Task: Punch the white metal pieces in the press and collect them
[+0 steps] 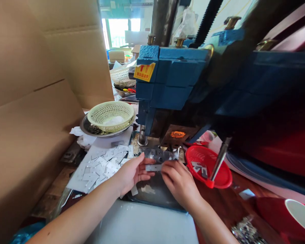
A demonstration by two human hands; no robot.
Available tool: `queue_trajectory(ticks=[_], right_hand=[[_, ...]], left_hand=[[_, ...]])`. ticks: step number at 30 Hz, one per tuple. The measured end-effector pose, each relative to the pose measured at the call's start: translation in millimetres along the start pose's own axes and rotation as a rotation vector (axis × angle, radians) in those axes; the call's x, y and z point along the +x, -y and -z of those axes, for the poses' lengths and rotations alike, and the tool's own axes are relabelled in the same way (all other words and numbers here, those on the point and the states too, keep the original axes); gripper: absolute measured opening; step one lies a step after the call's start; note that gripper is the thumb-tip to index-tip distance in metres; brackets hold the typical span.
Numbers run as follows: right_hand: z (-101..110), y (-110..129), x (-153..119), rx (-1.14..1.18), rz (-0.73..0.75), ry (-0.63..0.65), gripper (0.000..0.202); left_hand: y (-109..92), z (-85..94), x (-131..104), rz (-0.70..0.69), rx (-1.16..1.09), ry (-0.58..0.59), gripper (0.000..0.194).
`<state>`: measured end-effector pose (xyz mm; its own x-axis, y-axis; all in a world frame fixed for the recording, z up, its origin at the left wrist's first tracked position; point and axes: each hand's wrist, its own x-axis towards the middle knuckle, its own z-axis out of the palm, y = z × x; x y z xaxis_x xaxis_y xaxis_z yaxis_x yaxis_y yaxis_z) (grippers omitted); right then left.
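A small flat metal strip (153,167) lies level between my two hands, in front of the press die (159,154). My right hand (177,178) pinches the strip's right end, fingers curled and turned down. At its left end, my left hand (134,173) has the thumb raised and the fingers apart, with the strip lying across or just in front of the fingers. The thumb does not press on it. To the left of my left hand, many loose flat metal plates (99,169) are heaped on a white board (73,183).
The blue press head (170,78) hangs over the die. A red basket (221,181) with several metal pieces stands right, crossed by a lever (221,159). A green basket (110,110) sits on a metal bowl (85,125). Cardboard (40,101) walls the left. Small parts (247,232) lie lower right.
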<state>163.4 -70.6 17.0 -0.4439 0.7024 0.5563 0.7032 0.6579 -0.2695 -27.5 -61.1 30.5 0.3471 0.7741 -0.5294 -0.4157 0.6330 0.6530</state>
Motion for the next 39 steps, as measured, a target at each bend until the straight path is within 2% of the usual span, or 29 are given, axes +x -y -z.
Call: queue_trajectory(ticks=[3, 5, 7, 10, 12, 14, 17, 21, 25, 27, 29, 30, 31, 33, 34, 36, 39], right_hand=[[0, -1, -12, -0.104, 0.072, -0.049, 0.016], [-2, -3, -16, -0.093, 0.058, -0.066, 0.016], [-6, -6, -15, -0.024, -0.026, -0.084, 0.014], [-15, -15, -7, 0.083, -0.221, -0.145, 0.01], [-22, -21, 2, 0.112, -0.319, -0.18, 0.01], [-29, -28, 10, 0.116, -0.392, -0.191, 0.011], [-35, -38, 19, 0.117, -0.473, -0.188, 0.011], [-43, -49, 23, 0.212, -0.531, -0.199, 0.011], [-49, -52, 21, 0.276, -0.55, -0.207, 0.017], [-45, -49, 17, 0.287, -0.561, -0.213, 0.021], [-35, -45, 8, 0.312, -0.583, -0.204, 0.024], [-29, -43, 2, 0.326, -0.594, -0.187, 0.024], [-22, -42, -5, 0.336, -0.602, -0.167, 0.022], [-10, -40, -19, 0.326, -0.618, -0.132, 0.02], [-6, -40, -26, 0.302, -0.627, -0.124, 0.019], [-2, -41, -38, 0.234, -0.631, -0.117, 0.019], [-7, -45, -48, 0.117, -0.57, -0.098, 0.02]], left_hand=[[4, 3.7, -1, -0.109, 0.019, -0.032, 0.032], [8, 4.9, 0, -0.215, 0.183, -0.009, 0.025], [10, 2.8, 4, -0.375, 0.494, -0.012, 0.024], [9, -5.9, 17, -0.642, 0.983, -0.113, 0.017], [5, -12.5, 31, -0.785, 1.157, -0.196, 0.011], [0, -16.8, 45, -0.855, 1.214, -0.274, 0.009], [-5, -17.7, 63, -0.806, 1.203, -0.328, 0.011], [-5, -17.3, 78, -0.676, 1.148, -0.212, 0.029], [-8, -21.2, 80, -0.651, 1.148, -0.151, 0.032], [-12, -20.8, 71, -0.692, 1.161, -0.212, 0.032], [-13, -16.0, 53, -0.775, 1.22, -0.301, 0.028], [-12, -11.8, 42, -0.814, 1.283, -0.303, 0.022], [-9, -6.7, 30, -0.809, 1.358, -0.223, 0.016], [1, 5.2, 10, -0.709, 1.518, -0.013, 0.017], [8, 11.2, 2, -0.666, 1.589, 0.033, 0.012], [24, 21.2, -7, -0.605, 1.694, 0.027, 0.015], [41, 27.6, -9, -0.563, 1.687, -0.021, 0.012]])
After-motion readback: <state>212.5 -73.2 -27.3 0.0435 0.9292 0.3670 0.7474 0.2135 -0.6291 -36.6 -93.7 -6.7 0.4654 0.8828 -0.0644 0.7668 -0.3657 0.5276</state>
